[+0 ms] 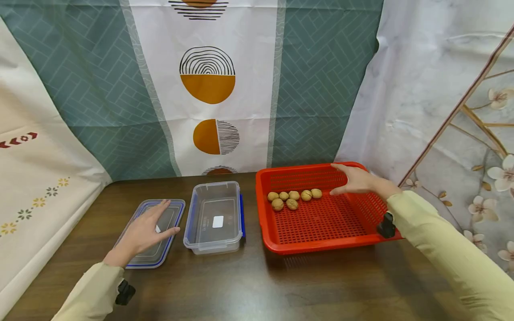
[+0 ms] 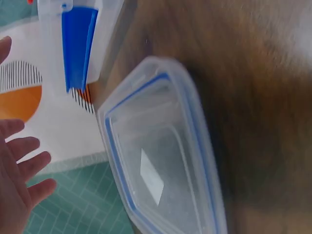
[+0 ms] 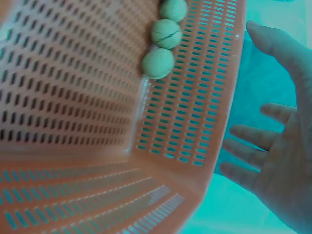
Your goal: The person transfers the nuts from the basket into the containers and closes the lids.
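My left hand [image 1: 143, 231] hovers above a flat clear lid [image 1: 160, 249] with a blue seal, its thumb and fingers spread and holding nothing. In the left wrist view the lid [image 2: 156, 146] lies on the table, apart from the fingers. Over the right part of a red perforated basket [image 1: 317, 245] is my right hand [image 1: 358, 180], fingers apart, nothing in it. Several walnuts [image 1: 292, 204] sit in the basket's left and back part. The right wrist view shows some walnuts [image 3: 158, 63] along the basket wall, away from the hand.
Between lid and basket stands a clear plastic container [image 1: 213, 236] without a cover on it, a blue clip [image 1: 242, 216] at its right side. Everything rests on a dark wooden table [image 1: 225, 290]. A patterned cloth [image 1: 217, 165] hangs behind, with more cloth along both sides.
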`<move>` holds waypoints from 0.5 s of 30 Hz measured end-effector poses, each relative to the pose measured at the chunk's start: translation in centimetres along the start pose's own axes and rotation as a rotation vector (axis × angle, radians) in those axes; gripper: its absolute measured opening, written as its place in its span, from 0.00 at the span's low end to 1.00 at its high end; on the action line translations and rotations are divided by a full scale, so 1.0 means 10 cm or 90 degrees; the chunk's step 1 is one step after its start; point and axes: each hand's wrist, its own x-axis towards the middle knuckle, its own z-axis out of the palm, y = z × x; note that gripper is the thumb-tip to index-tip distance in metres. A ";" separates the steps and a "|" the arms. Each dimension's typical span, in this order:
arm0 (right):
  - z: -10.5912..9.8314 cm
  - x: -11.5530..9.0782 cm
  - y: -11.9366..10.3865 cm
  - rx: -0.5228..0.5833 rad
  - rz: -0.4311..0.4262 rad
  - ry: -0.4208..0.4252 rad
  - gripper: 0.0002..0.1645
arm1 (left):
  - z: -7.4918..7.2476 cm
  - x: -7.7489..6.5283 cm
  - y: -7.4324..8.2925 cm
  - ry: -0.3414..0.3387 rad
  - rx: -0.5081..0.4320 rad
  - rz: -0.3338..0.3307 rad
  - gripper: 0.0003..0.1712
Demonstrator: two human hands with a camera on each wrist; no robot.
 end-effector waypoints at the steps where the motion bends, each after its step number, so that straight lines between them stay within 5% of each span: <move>1: -0.01 0.02 0.00 0.011 0.006 -0.003 0.57 | 0.01 -0.01 0.02 -0.008 -0.007 -0.004 0.48; 15: 0.22 0.44 0.13 0.173 -0.006 -0.061 0.42 | 0.16 -0.11 0.24 -0.040 -0.047 -0.032 0.48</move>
